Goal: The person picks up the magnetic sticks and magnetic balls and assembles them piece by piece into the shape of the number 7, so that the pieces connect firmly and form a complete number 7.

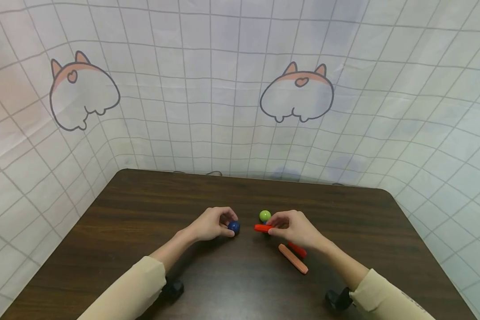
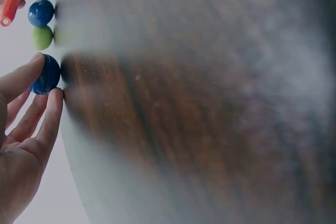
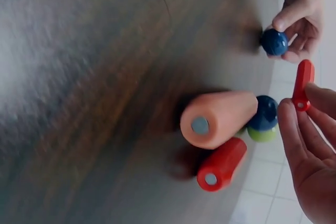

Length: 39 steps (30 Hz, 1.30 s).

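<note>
Pinching a dark blue ball [image 1: 234,227] between thumb and fingers, the left hand [image 1: 214,224] is well in from the left edge of the table [image 1: 152,213]; next come a raised red rod [image 1: 262,228], pinched in the right hand [image 1: 295,227], a lime-green ball [image 1: 265,216] nearest the far edge and a second blue ball [image 3: 264,113] beside it; a salmon rod [image 1: 293,259] and another red rod [image 1: 298,250] lie farther from that edge

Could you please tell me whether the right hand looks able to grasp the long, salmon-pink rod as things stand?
Probably yes, after letting go of what it holds: the right hand pinches a slim, bright red rod, while the salmon-pink rod lies close by with nothing on top of it.
</note>
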Each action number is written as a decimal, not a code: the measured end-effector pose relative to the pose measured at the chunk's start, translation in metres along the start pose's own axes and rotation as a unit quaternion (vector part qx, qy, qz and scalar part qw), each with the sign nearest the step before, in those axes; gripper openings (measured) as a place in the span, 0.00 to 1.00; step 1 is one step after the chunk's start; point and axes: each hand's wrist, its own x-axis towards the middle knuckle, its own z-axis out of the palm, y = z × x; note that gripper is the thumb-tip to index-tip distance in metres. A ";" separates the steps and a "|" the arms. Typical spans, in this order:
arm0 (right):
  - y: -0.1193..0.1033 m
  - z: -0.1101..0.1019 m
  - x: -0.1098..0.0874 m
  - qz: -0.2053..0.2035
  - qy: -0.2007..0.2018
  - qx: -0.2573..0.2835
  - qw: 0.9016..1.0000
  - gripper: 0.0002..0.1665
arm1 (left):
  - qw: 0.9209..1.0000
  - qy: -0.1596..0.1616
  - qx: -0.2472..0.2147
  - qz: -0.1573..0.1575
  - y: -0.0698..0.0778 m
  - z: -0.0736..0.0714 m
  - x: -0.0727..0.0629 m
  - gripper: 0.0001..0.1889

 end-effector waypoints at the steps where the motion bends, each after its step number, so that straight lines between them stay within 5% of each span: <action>1: 0.000 0.002 0.000 0.004 0.004 0.002 1.000 0.06 | 1.000 -0.002 0.000 -0.001 0.000 0.000 -0.001 0.16; 13: -0.001 0.016 -0.001 0.016 0.041 0.007 0.999 0.08 | 1.000 0.001 -0.008 0.011 0.001 0.001 -0.005 0.15; 39: -0.014 0.034 0.005 0.007 0.016 -0.033 0.999 0.07 | 0.999 -0.026 -0.016 0.022 0.007 0.003 -0.018 0.16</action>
